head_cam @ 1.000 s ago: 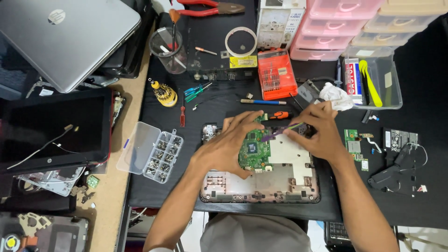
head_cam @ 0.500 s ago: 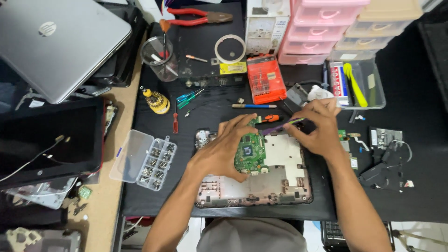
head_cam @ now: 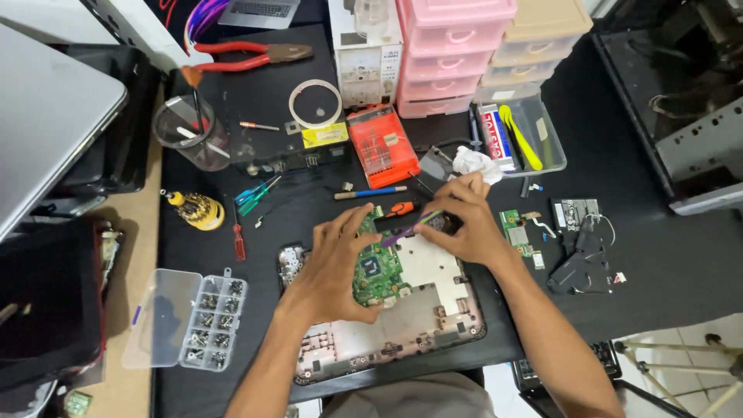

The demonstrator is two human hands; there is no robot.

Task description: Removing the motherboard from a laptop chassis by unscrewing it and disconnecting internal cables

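An opened laptop base (head_cam: 387, 340) lies near on the black surface (head_cam: 658, 255), its green circuit board (head_cam: 377, 271) exposed. The left hand (head_cam: 333, 271) rests on the board, fingers spread. The right hand (head_cam: 464, 224) pinches a purple tool (head_cam: 409, 231) just above the board's far edge. Farther left lies a clear screw box (head_cam: 186, 321); far beyond, an orange case (head_cam: 381, 147) and red pliers (head_cam: 248, 56).

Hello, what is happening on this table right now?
A person works on an opened laptop base lying on a black mat. The left hand rests on the green circuit board, holding it down. The right hand holds a purple tool against the board's upper edge. A clear screw box lies at the left.
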